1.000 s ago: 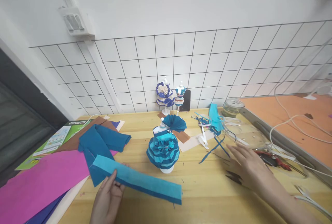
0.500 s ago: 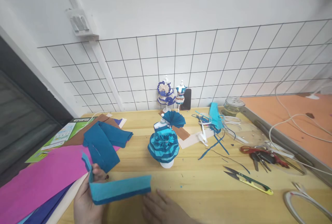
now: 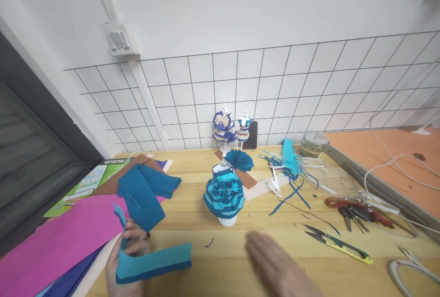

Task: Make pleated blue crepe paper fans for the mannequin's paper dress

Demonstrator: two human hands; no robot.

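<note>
My left hand (image 3: 129, 258) is closed round a two-tone crepe paper strip (image 3: 154, 262), light blue with a dark blue lower edge. One end sticks up behind the fingers and the other reaches out to the right. My right hand (image 3: 270, 258), slightly blurred, is held over the table with its fingers stretched out, holding nothing. Beyond the hands stands a small dress form (image 3: 224, 196) in a layered teal and blue paper skirt, with a pleated dark blue fan (image 3: 240, 161) at its shoulder. A small dark scrap (image 3: 209, 243) lies between the hands.
Folded blue crepe paper (image 3: 140, 194) and a pink sheet (image 3: 65, 228) cover the left side. Thread snips (image 3: 338, 244), red-handled scissors (image 3: 374, 217) and a tape roll (image 3: 409, 274) lie right. Paper strips (image 3: 292, 196), a glass jar (image 3: 314, 143) and two smaller dress forms (image 3: 225, 127) stand farther back.
My right hand has moved right, away from the strip's free end. The strip's free end has shifted slightly left and down. A dark scrap now shows on the table. The view has shifted slightly.
</note>
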